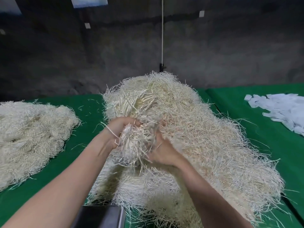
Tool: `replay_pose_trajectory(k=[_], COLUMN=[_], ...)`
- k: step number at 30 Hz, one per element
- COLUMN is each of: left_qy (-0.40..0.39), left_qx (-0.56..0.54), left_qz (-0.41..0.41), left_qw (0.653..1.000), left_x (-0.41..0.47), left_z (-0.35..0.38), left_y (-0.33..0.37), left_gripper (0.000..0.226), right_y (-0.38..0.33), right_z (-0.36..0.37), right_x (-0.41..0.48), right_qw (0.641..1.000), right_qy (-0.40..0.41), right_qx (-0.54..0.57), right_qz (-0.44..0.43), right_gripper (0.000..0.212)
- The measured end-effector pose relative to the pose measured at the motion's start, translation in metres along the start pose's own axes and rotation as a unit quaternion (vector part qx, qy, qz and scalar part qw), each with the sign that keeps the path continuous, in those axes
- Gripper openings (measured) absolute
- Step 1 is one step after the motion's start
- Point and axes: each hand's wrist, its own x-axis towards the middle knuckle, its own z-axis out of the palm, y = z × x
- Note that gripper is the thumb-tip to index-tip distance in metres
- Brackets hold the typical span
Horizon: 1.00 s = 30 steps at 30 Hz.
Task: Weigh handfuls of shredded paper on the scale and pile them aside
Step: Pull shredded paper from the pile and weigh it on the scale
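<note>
My left hand and right hand both grip one clump of shredded paper against the big heap; a flatter pile lies left, white slips right, too blurred to read.

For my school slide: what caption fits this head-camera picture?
The left hand and right hand grip a handful in the shredded-paper heap on the green table, beside a flatter pile.

Dim grey wall, green-covered table, hanging white cord
</note>
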Motion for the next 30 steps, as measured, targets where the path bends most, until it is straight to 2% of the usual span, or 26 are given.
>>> replay_pose_trajectory(k=[2,4,5,7,8,9,11,13,14,16,18,19,21,23,26,28,30], left_qy=[0.017,0.005,-0.027,-0.091,-0.105,-0.103,-0.033,0.068,0.113,0.168,0.219,0.245,0.280,0.258,0.203,0.162,0.097], left_qx=[0.008,0.098,0.164,0.331,0.408,0.468,0.569,0.652,0.664,0.677,0.683,0.676,0.638,0.605,0.556,0.464,0.327], left_qz=[0.045,0.069,0.063,0.015,-0.011,-0.023,0.036,0.139,0.188,0.250,0.257,0.250,0.196,0.173,0.190,0.187,0.161], left_qw=[0.999,0.993,0.984,0.939,0.907,0.878,0.821,0.743,0.715,0.672,0.647,0.648,0.691,0.733,0.783,0.851,0.926], left_x=[0.000,0.005,0.007,0.014,0.014,0.013,0.020,0.029,0.034,0.037,0.038,0.043,0.048,0.047,0.043,0.036,0.026], left_z=[0.000,-0.006,-0.007,-0.004,0.001,0.006,0.009,0.006,0.002,-0.009,-0.031,-0.043,-0.057,-0.044,-0.016,-0.008,-0.003], left_y=[0.002,-0.001,-0.005,-0.023,-0.033,-0.039,-0.048,-0.041,-0.036,-0.025,-0.020,-0.019,-0.016,-0.016,-0.018,-0.010,0.001], left_gripper=[0.006,0.007,0.014,0.070,0.087,0.088,0.064,0.035,0.026,0.031,0.043,0.044,0.022,0.017,0.019,0.020,0.015], right_y=[0.020,0.041,0.046,0.039,0.032,0.026,0.024,0.035,0.044,0.070,0.098,0.110,0.117,0.095,0.039,0.011,-0.008], right_z=[0.016,0.015,0.011,0.000,-0.005,-0.007,-0.007,-0.003,-0.001,-0.001,-0.013,-0.019,-0.025,-0.026,-0.037,-0.046,-0.038], right_x=[0.004,0.008,0.009,0.013,0.014,0.016,0.016,0.010,0.006,-0.007,-0.025,-0.034,-0.042,-0.038,-0.022,-0.011,-0.005], right_qw=[0.995,0.987,0.985,0.978,0.973,0.967,0.951,0.942,0.940,0.926,0.915,0.910,0.912,0.938,0.965,0.974,0.984], right_qy=[0.008,0.082,0.120,0.197,0.227,0.246,0.260,0.256,0.254,0.265,0.265,0.253,0.206,0.177,0.133,0.123,0.123], right_qx=[-0.085,-0.112,-0.085,-0.014,-0.020,-0.066,-0.167,-0.217,-0.228,-0.264,-0.272,-0.272,-0.280,-0.230,-0.200,-0.183,-0.122], right_qz=[0.045,0.084,0.094,0.073,0.050,0.026,-0.005,-0.016,-0.003,0.052,0.137,0.182,0.216,0.190,0.101,0.050,0.048], right_gripper=[0.064,0.043,0.036,0.030,0.031,0.036,0.050,0.045,0.040,0.040,0.036,0.032,0.045,0.074,0.119,0.133,0.129])
